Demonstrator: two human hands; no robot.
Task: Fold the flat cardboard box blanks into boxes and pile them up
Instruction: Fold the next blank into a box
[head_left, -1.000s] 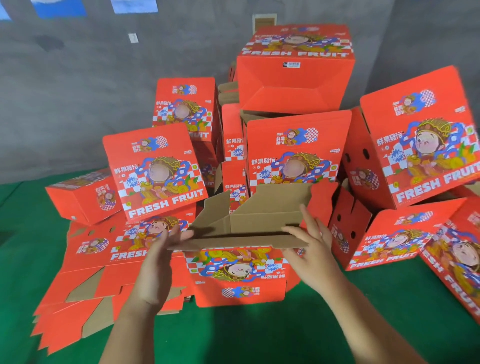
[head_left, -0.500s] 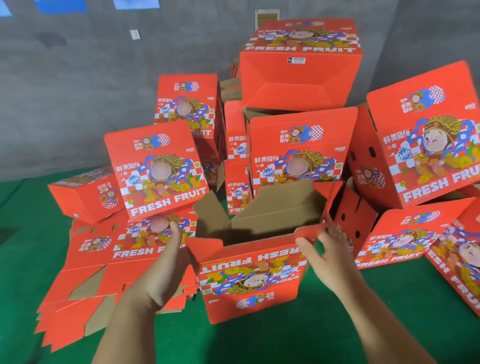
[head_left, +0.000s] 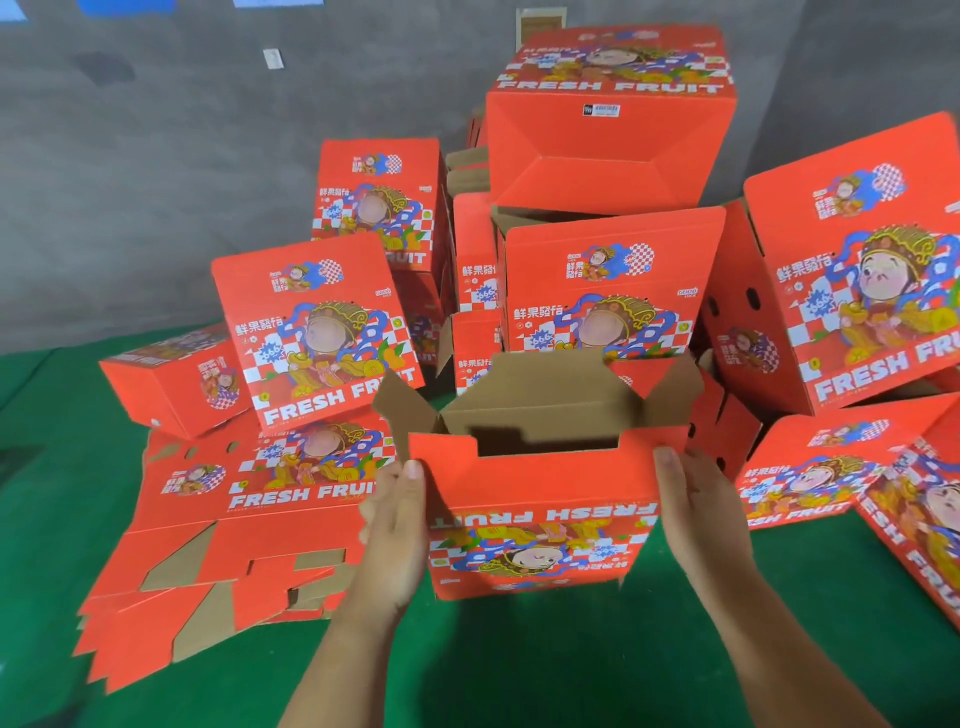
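Note:
I hold a red cardboard box in front of me, its print upside down and its top flaps standing open so the brown inside shows. My left hand grips its left side, thumb on the front panel. My right hand grips the right side. A stack of flat red box blanks lies on the green floor to the left. Behind stands a pile of folded red boxes, stacked against the wall.
A grey wall closes off the back. Green floor covering spreads below my arms. More folded boxes lean at the right, and a small one lies at the left.
The box has turned from flaps folded flat toward me to upright with the flaps open. Both hands slid from the top flaps down to its sides.

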